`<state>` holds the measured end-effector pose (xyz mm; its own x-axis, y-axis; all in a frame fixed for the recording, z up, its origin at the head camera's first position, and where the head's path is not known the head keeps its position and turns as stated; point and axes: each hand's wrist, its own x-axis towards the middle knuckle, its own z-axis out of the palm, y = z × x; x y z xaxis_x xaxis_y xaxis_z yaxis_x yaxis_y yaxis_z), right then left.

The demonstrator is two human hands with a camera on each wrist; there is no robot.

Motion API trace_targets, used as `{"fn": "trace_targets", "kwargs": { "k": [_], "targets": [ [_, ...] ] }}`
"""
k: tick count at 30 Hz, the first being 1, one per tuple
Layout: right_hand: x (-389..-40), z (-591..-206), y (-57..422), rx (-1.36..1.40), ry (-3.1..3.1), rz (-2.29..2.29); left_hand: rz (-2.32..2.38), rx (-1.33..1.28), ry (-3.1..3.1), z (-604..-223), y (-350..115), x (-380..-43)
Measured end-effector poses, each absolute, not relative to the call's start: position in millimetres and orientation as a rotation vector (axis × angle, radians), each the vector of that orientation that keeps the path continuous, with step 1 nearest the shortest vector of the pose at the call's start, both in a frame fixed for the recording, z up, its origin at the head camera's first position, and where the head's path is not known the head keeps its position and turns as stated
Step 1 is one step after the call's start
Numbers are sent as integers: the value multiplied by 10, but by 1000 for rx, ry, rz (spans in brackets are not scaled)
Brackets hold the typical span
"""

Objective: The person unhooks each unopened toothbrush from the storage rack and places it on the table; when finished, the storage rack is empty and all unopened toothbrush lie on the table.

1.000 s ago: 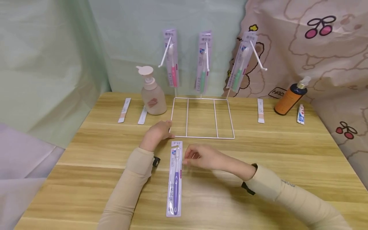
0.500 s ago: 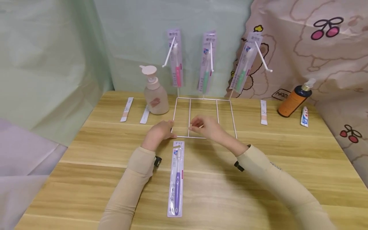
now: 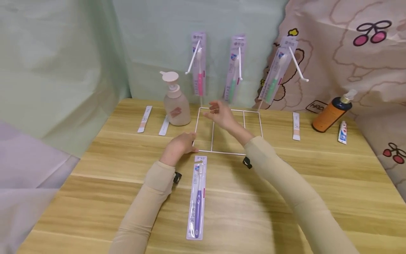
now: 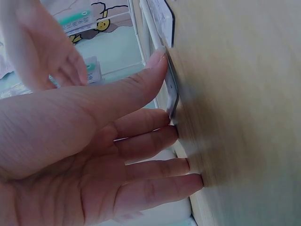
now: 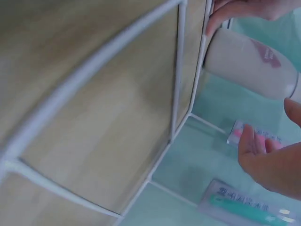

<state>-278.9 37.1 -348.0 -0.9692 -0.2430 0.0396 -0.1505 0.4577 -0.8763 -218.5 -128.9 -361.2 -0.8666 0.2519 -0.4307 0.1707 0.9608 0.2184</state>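
A white wire display rack stands on the table, with packaged toothbrushes hanging from its three hooks: a pink-handled one at left, a green one in the middle, another green one at right. My left hand holds the rack's front left corner, the thumb on the wire and the fingertips down at the table in the left wrist view. Above the rack's base, below the hooks, my right hand is raised with loosely bent fingers and nothing in it. A packaged purple toothbrush lies in front of the rack.
Left of the rack stands a pump bottle, with one white sachet partly behind it and another sachet farther left. To the right are a sachet, an orange spray bottle and a small toothpaste tube.
My right hand has moved from beside the purple toothbrush package forward and up over the rack's base. My left hand has stayed at the rack's corner. The view has shifted slightly.
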Motion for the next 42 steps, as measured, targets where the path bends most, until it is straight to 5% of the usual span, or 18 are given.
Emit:
{"fn": "trace_targets", "kwargs": {
  "k": [22,32,42],
  "targets": [
    [-3439,-3272,-86,-122,3004,-1598,173,311,2664,-3658,-1267,-2203],
    [-3414,-3249,-38,-110,3070,-1366,167,327,2669,-3679,-1233,-2222],
    [-3200,-3265,121,-380,3062,-1372,248,293,2665,-3636,-1281,-2184]
  ]
}}
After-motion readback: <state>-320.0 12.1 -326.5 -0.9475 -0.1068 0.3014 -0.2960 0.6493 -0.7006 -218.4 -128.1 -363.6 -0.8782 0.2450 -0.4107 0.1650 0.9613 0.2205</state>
